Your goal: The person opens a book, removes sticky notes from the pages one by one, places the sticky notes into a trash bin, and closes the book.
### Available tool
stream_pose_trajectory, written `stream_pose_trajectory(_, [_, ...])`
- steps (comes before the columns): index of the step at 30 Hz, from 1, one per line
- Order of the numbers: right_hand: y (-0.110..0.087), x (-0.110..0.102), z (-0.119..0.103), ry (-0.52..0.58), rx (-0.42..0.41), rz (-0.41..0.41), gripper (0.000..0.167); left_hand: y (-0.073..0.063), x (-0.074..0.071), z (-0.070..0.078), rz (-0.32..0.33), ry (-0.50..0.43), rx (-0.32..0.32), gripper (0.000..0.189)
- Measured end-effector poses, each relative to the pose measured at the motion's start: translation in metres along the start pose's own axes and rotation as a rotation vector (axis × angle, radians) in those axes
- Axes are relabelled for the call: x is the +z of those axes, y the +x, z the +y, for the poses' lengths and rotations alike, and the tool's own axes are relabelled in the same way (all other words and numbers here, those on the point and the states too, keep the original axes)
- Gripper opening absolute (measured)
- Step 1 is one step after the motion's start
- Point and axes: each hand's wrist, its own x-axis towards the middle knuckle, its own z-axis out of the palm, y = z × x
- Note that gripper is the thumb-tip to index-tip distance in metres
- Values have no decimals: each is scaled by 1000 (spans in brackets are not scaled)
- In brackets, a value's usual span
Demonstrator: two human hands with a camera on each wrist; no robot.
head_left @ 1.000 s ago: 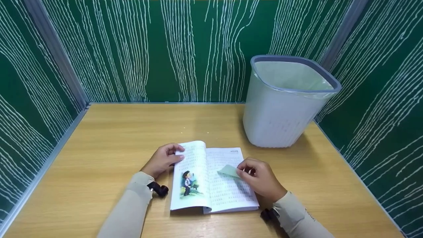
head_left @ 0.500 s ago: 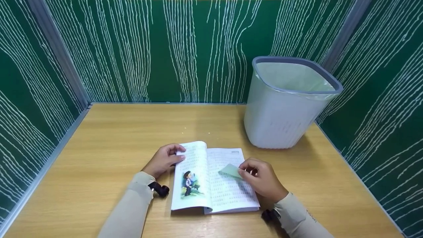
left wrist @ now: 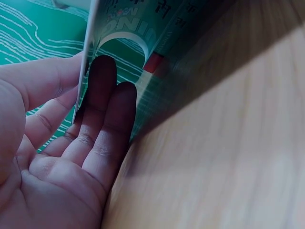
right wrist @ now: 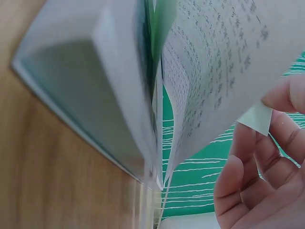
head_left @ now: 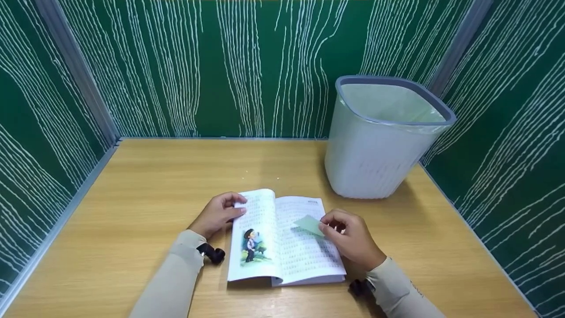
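An open book (head_left: 304, 265) lies on the table, with printed text on both pages and a colour drawing of a figure on the left one. My left hand (head_left: 217, 214) holds the left part of the book by its outer edge, thumb on the page; in the left wrist view its fingers (left wrist: 107, 114) reach behind the cover. Over the right page, my right hand (head_left: 353, 236) pinches a small pale green slip of paper (head_left: 309, 225) by its right end. The slip (right wrist: 258, 118) also shows between thumb and fingers in the right wrist view, partly hidden.
A white waste bin (head_left: 371, 154) with a grey rim and a pale liner stands at the back right of the wooden table (head_left: 176, 176). Green panels (head_left: 282, 66) with white wavy lines enclose the back and sides. Small white specks lie behind the book.
The green slip's free end has tipped up a little, and my right hand has shifted slightly with it. My left hand and the book stay where they were.
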Motion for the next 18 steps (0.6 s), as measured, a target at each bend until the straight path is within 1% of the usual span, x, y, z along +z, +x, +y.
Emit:
stream_pose_trajectory(4, [1,-1,-1,3,-5,5,12,-1,-1,-1,5,3,-4,28])
stream_pose_trajectory(11, [4,-4,-2,7,-42,33,8,0,-2,1,9,11,-5,28])
stream_pose_trajectory(18, [7,-9,-5,-14,-43,44,6,2,-1,-3,3,10,-2,29])
